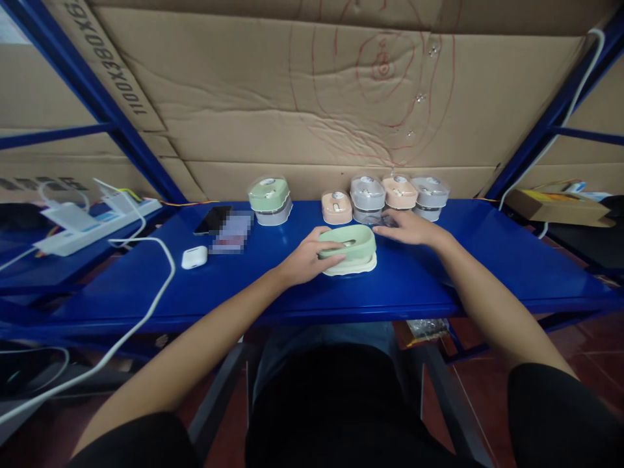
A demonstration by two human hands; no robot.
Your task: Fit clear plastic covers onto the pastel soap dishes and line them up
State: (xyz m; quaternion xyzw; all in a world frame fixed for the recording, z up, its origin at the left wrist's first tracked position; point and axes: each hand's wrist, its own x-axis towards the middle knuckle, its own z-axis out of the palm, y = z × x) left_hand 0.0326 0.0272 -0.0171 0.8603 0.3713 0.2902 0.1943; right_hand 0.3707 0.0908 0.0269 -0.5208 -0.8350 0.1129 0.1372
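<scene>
Near the middle of the blue metal surface (pixel 429 286), the left hand (pixel 306 259) grasps a green-lidded plastic box (pixel 347 242), its fingers curled over the near side of the lid. The box sits on a cream base (pixel 349 266), flat on the surface and in front of the others. The right hand (pixel 410 227) is released, its fingers stretched out flat towards a small clear piece (pixel 383 221). They touch it or lie just over it; the view cannot settle which, or whether it is held. Behind both hands stands a row of lidded boxes: a pale green one (pixel 269 195), peach ones (pixel 336 206) and grey ones (pixel 429 191). Further left lie a white earbud case (pixel 194 257), a black phone (pixel 212 220) and a white power strip (pixel 97 224).
</scene>
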